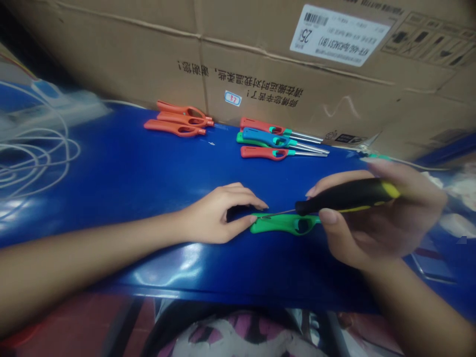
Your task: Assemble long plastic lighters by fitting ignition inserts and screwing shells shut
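A green lighter body (277, 224) lies flat on the blue table in front of me, its trigger opening toward the right. My left hand (226, 210) rests at its left end, thumb on the edge and index finger curved just above it. Gripped in my right hand (394, 223) is a black and yellow screwdriver (345, 196), held almost level. Its thin metal shaft points left, and the tip meets the lighter's left end near my left thumb. Whether the thumb and finger pinch a small part there is too small to see. My right hand covers the lighter's right end.
Behind are orange lighter shells (176, 128) and several assembled lighters with metal tubes (284, 141), before a large cardboard box (238, 64). A coiled white cable (37, 153) lies left. A phone-like flat object (433, 263) and whitish items (461, 198) sit right.
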### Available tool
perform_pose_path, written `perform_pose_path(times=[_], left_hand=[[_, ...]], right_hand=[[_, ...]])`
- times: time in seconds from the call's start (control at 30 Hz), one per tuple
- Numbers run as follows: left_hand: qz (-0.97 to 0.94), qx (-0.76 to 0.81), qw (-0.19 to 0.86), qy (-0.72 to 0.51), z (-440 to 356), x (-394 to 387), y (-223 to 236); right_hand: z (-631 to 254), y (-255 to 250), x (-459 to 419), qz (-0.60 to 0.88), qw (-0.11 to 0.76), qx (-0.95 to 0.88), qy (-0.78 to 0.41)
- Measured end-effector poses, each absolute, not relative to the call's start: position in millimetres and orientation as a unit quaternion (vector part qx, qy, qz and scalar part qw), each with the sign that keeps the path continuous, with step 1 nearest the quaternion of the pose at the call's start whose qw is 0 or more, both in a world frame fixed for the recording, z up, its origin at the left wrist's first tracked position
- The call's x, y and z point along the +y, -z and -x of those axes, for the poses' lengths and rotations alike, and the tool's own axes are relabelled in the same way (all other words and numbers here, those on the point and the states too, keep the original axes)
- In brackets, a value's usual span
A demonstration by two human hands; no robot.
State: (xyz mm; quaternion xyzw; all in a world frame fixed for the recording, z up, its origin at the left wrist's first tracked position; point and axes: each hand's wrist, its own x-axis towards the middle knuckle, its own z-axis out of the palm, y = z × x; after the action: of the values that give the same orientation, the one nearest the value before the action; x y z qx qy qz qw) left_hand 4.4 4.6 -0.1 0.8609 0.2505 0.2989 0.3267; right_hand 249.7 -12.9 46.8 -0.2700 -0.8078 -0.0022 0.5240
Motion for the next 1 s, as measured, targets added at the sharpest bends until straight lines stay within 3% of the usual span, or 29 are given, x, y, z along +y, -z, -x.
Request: perform_pose_path(times=[1.0], left_hand=[[-0.881,0.232,0.312,-0.271,-5.7,6.8,2.8]], right_hand=[[-245.4,-42.1,-9.7,0.234,0.535,-0.807,-0.082]])
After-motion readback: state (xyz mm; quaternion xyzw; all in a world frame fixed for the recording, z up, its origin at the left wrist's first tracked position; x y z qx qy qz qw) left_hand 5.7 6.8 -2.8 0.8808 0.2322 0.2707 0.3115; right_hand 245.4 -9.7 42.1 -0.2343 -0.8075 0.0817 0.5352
